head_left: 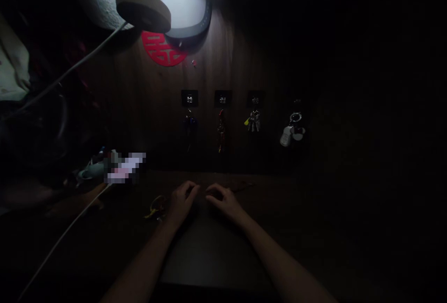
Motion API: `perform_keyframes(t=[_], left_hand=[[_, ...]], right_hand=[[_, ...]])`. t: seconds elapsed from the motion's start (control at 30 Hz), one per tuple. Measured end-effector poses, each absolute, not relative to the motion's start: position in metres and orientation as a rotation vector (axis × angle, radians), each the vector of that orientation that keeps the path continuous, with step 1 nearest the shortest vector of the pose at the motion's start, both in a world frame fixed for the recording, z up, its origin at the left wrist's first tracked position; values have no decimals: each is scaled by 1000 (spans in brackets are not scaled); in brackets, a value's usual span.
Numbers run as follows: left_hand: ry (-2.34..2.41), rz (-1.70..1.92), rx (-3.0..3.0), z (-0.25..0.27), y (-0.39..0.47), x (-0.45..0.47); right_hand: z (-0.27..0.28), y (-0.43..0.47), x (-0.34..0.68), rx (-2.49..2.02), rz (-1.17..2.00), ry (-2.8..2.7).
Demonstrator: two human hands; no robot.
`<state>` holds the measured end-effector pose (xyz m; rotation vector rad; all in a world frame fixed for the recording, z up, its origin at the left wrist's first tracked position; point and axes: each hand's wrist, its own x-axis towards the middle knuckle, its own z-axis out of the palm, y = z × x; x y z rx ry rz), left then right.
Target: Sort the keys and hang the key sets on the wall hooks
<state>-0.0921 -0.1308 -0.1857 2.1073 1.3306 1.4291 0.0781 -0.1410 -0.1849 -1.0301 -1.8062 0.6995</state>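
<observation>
In the dim head view, my left hand (181,203) and my right hand (225,203) rest close together on the dark tabletop (199,256). Each has its fingers curved and its thumb held apart, and I see nothing gripped in either. Just left of my left hand lies a yellow cord or strap (153,207), with a small shiny piece by it. Past my right hand a thin reddish-brown strip (243,185) lies on the table, too dark to name.
Key bunches (254,121) and other keyrings (292,130) hang from dark hooks (222,99) on a wooden panel. Above are a round lamp-like disc (143,9), a red paper-cut (164,50) and a grey-white rounded device (185,10). White cables (70,226) and clutter occupy the left.
</observation>
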Motion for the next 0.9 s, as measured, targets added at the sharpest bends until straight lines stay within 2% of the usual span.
perform_keyframes(t=[0.63, 0.9], left_hand=[[1497, 1377, 2044, -185, -127, -96], [1509, 988, 2300, -197, -122, -98]], right_hand=[[-179, -143, 82, -1092, 911, -1505], [-180, -135, 90, -1080, 784, -1353]])
